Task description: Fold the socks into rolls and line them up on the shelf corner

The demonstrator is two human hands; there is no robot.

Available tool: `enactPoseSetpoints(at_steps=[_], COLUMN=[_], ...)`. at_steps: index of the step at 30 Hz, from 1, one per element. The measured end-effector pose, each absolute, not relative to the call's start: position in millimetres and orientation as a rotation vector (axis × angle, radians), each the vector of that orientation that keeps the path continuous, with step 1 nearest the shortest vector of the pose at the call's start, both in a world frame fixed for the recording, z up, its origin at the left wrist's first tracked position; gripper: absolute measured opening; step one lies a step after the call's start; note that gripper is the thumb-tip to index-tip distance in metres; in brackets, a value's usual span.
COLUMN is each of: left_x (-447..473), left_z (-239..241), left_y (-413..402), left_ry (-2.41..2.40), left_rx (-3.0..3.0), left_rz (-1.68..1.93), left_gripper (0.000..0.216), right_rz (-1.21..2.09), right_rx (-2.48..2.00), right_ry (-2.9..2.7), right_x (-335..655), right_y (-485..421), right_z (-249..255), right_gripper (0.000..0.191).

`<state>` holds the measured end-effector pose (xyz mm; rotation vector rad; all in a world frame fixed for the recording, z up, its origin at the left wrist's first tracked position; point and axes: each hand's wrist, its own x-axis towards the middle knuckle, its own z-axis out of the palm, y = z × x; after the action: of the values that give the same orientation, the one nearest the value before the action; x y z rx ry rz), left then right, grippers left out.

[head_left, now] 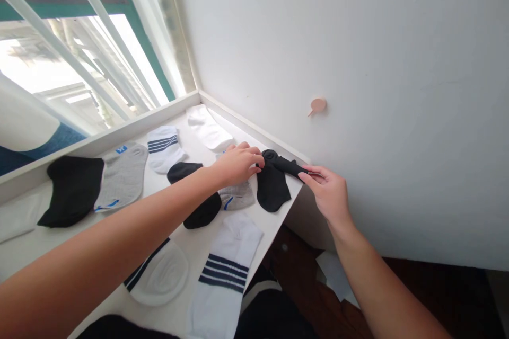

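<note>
A black sock (273, 186) lies near the right edge of a white table (191, 246), with a second black sock (287, 166) folded across its top. My left hand (237, 163) pinches the upper end of the black socks with curled fingers. My right hand (328, 190) grips the other end of the folded black sock at the table's edge, fingers pressed together. Under my left wrist lie another black sock (196, 206) and a grey sock (237, 197) with a blue mark.
Several more socks are spread on the table: white ones with dark stripes (222, 275) (164, 147), a plain white one (209, 130), a grey one (124, 175), a black one (73, 188). A white wall with a pink peg (317, 106) stands right; a window is left.
</note>
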<state>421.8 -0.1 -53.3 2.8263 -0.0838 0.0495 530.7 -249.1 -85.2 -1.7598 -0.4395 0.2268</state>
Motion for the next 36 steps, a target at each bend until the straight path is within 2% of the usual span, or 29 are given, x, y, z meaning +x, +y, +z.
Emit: enactPoseSetpoints(at_steps=[8, 18, 22, 30, 36], left_x=[413, 409, 414, 450, 466], left_z=[-47, -39, -26, -33, -41], left_y=[1, -11, -28, -39, -44], left_ry=[-0.267, -0.158, -0.188, -0.275, -0.316], left_rx=[2.995, 3.126, 3.092, 3.003, 3.068], left_rz=[0.062, 0.057, 0.158, 0.079, 0.081], left_gripper=[0.014, 0.022, 0.014, 0.034, 0.025], right_rz=[-0.01, -0.264, -0.252, -0.247, -0.399], right_rx=[-1.933, -1.987, -1.984, -1.963, -2.044], right_ry=[-0.733, -0.871, -0.932, -1.012, -1.07], right_x=[529, 528, 528, 529, 531], right_y=[-250, -251, -252, -256, -258], right_z=[-90, -90, -93, -97, -104], right_gripper=[0.022, 0.014, 0.013, 0.017, 0.018])
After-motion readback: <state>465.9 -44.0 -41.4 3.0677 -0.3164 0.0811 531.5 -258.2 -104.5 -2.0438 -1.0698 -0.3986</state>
